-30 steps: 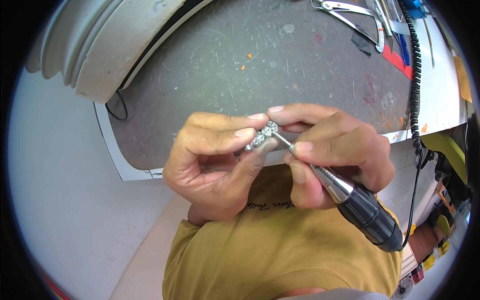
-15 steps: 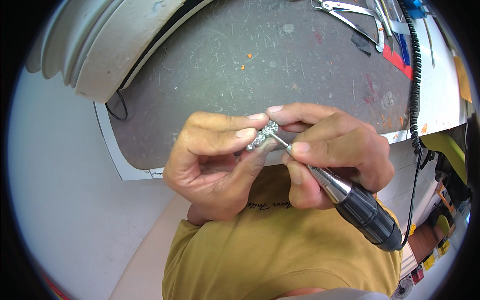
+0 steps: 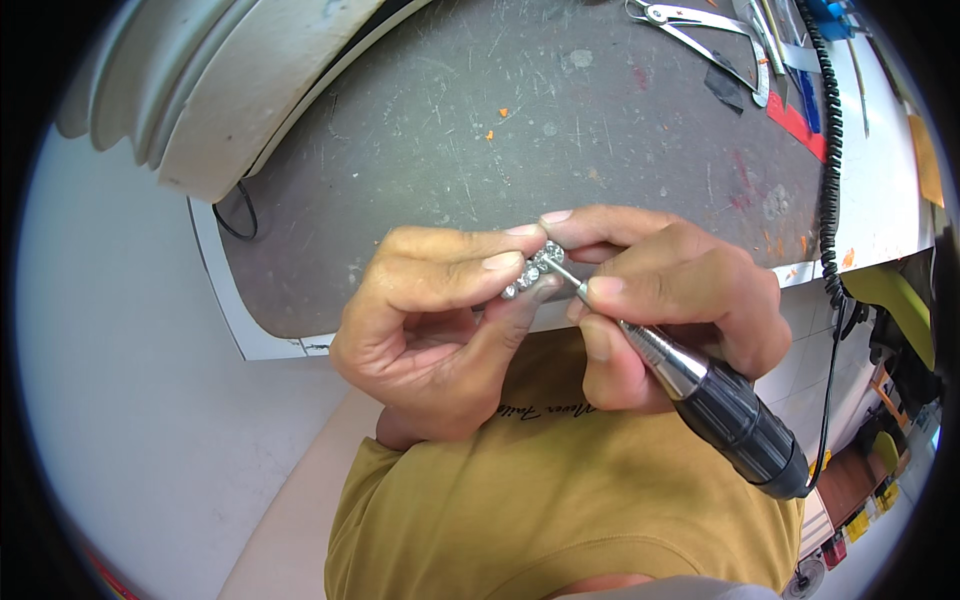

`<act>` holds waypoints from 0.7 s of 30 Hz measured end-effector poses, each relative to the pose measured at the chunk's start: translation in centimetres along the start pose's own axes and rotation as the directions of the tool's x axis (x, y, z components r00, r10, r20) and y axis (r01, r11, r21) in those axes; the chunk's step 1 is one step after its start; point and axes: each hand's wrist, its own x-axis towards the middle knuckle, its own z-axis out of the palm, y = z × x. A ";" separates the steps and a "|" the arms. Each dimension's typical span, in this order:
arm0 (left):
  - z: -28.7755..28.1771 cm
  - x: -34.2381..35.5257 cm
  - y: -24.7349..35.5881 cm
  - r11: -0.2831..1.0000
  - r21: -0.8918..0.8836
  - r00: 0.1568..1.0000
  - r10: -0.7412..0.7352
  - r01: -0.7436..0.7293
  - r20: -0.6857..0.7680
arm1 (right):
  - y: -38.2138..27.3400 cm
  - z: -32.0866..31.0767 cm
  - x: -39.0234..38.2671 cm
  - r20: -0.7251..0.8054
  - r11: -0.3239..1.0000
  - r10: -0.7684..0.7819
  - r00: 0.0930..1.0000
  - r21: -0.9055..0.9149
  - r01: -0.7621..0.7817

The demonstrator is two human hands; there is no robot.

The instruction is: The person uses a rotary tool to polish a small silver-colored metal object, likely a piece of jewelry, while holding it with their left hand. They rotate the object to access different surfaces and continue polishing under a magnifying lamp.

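Pinched between the fingers of my left hand point(image 3: 430, 330) is a small silver piece point(image 3: 533, 271) made of rounded, faceted clusters, partly hidden by the fingertips. My right hand point(image 3: 670, 300) grips a black and chrome rotary handpiece point(image 3: 730, 420) with a cord at its back end. Its thin metal bit points up-left and meets the piece near the larger end. The forefinger of my right hand reaches over to the top of the piece, beside the fingertips of my left hand.
A grey scratched mat point(image 3: 640, 140) lies on the bench, with a white curved housing point(image 3: 250, 80) at upper left. Metal calipers point(image 3: 700, 20), hand tools point(image 3: 808, 90) and a red flat piece point(image 3: 795, 130) lie at upper right, beside a coiled black cord point(image 3: 830, 180).
Both hands, the silver piece and the handpiece have shifted slightly to the right. The grips look the same.
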 end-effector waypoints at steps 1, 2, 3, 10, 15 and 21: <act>0.2 0.1 0.0 0.999 -0.033 1.000 -0.005 0.004 -0.021 | -0.1 0.0 0.0 -0.002 1.000 0.011 1.000 -0.003 -0.011; 0.3 0.2 0.0 0.998 -0.067 0.999 -0.010 0.007 -0.042 | -0.3 0.0 0.0 0.000 1.000 0.021 1.000 0.002 -0.021; 0.4 0.3 -0.1 0.994 -0.108 0.999 -0.019 0.014 -0.050 | -0.3 0.0 0.0 -0.004 1.000 0.019 1.000 0.010 -0.019; 0.2 0.7 1.4 0.991 -0.128 0.999 -0.047 0.045 -0.014 | -1.0 0.5 0.3 -0.073 0.999 -0.026 0.997 0.029 0.028; 0.0 0.5 1.4 0.992 -0.117 0.999 -0.039 0.036 -0.023 | -1.1 0.3 0.4 -0.041 1.000 -0.017 0.999 0.016 0.018; 0.2 0.4 1.7 0.995 -0.095 0.998 -0.034 0.029 -0.052 | -1.4 0.5 0.5 -0.054 1.000 0.000 0.999 0.020 0.001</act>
